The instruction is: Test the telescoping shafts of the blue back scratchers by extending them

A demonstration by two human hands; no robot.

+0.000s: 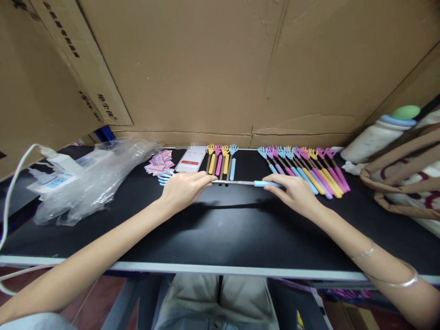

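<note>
1. The person holds a blue back scratcher (237,182) level over the black table (227,238), in front of a row of four scratchers (219,165).
2. Its long axis runs left to right, roughly parallel to the table's near edge; the claw head (165,178) points left and the blue handle (266,184) right.
3. The left hand (182,192) is closed around the metal shaft near the claw, its fingertips toward the middle.
4. The right hand (297,193) pinches the handle's end between thumb and fingers.
5. The longer row of scratchers (316,182) lies beyond the right hand, claws pointing away from the person.
</note>
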